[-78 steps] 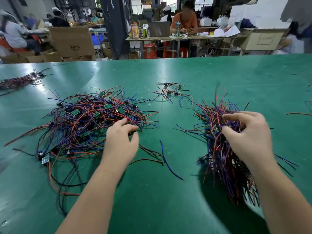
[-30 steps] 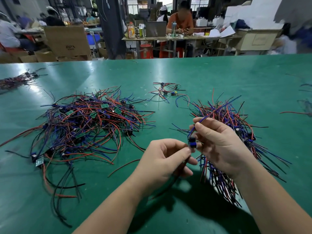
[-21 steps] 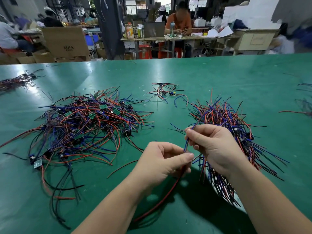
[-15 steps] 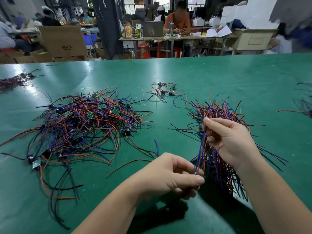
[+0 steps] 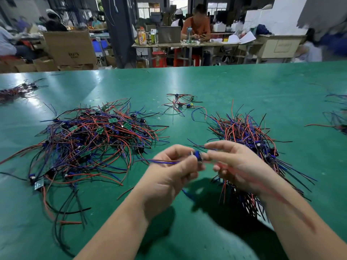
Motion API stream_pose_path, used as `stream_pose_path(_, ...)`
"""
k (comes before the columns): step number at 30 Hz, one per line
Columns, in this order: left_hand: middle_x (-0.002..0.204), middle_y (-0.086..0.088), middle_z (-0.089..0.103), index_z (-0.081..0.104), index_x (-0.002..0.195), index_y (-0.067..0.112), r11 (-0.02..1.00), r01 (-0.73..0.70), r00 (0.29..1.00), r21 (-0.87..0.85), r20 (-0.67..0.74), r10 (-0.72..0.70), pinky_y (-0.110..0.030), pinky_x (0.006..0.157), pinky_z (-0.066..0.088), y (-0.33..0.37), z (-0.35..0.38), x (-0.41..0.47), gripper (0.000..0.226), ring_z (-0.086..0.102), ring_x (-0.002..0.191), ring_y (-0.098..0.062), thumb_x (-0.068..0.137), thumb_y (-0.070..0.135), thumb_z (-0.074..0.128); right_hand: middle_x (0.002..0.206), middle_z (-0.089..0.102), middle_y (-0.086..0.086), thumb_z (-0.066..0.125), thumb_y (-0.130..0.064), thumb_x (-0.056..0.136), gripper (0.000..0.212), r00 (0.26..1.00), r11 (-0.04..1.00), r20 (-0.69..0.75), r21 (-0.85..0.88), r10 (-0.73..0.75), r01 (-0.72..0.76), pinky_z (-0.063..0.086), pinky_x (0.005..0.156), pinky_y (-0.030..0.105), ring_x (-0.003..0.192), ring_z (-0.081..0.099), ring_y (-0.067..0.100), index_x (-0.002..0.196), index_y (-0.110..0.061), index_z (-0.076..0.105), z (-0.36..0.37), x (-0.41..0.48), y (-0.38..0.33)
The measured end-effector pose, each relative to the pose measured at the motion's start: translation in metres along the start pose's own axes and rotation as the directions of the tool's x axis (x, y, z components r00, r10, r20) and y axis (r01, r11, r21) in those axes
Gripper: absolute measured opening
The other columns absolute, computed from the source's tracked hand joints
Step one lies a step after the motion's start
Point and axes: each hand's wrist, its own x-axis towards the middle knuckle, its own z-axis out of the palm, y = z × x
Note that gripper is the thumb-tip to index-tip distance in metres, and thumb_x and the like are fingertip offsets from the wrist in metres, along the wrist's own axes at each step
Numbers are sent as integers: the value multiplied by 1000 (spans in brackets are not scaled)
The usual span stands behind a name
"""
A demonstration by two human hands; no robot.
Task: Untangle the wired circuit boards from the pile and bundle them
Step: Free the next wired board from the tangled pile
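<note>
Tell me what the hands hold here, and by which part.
The left hand and right hand together pinch one wired circuit board at its blue component; its wires trail loose.

Green table (image 5: 244,83), cardboard boxes (image 5: 69,47) beyond

Both hands meet above the near middle of the table (image 5: 244,85). The left hand (image 5: 169,177) and right hand (image 5: 238,166) pinch one wired board (image 5: 197,156) between them, fingertips close together. The tangled pile (image 5: 93,143) lies on the table to the left of the left hand and slightly beyond it. A second heap of wires (image 5: 244,132) lies under and beyond the right hand, spreading to that hand's right. A small cluster (image 5: 180,104) sits beyond both hands, well apart. Further wire heaps lie far left (image 5: 15,91) and far right (image 5: 338,117).
</note>
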Motion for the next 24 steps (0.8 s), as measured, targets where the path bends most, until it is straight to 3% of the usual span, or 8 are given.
stream_pose_path(2,81,-5,74,70,65,21,988,-151,979,13,-135,151,-18,59,52,0,-1,3,35,68,62,-11,40,27,94,78,67,5,76,-10,61,33,992,997,122,-67,-18,26,42,46,16,48,58,10,94,-12,73,5,-3,4)
stream_pose_path(4,78,-3,73,65,68,17,952,-270,934,142,-204,295,-17,62,51,-2,0,4,26,66,62,-7,50,21,84,72,67,2,78,-18,53,35,982,997,173,-3,-76,78,44,50,15,51,58,9,88,-14,77,12,-4,8)
stream_pose_path(8,81,0,73,65,73,22,832,-323,897,452,-134,421,-21,72,53,-15,1,4,31,66,75,-9,55,10,87,61,66,3,68,-14,61,13,985,972,79,192,-156,138,47,49,14,49,55,6,70,-12,78,21,-2,11)
stream_pose_path(13,108,7,72,71,88,25,699,-342,925,628,97,366,-20,80,50,-13,-4,2,38,67,102,-11,73,-8,59,60,63,2,63,-15,68,13,990,958,2,250,-143,138,47,47,13,47,56,4,70,-10,75,13,-3,2)
stream_pose_path(16,94,-3,75,75,83,18,869,-198,958,453,-97,269,-23,69,56,-7,-2,3,30,72,86,-16,77,-7,61,62,62,2,64,-16,68,12,990,961,1,241,-142,138,48,50,14,49,56,5,69,-10,75,8,-2,-1)
stream_pose_path(18,86,-9,75,74,79,12,955,-56,969,291,-214,122,-24,59,56,-5,1,5,11,72,72,-20,71,20,75,60,61,2,66,-16,66,10,990,971,42,206,-136,125,47,48,13,48,56,5,66,-10,75,7,-3,-1)
stream_pose_path(20,77,-12,73,74,77,6,956,44,975,291,-222,23,-23,55,55,-9,0,5,37,69,62,-20,56,36,75,60,62,4,68,-15,65,10,988,987,108,130,-107,92,46,46,12,49,56,7,66,-7,73,7,-5,1)
stream_pose_path(24,66,-15,70,76,69,7,936,112,983,334,-175,-55,-22,54,54,-15,4,4,18,65,55,-16,56,19,78,59,59,8,70,-21,65,16,991,985,49,-113,-127,132,39,47,15,48,49,9,66,-4,71,9,-3,6)
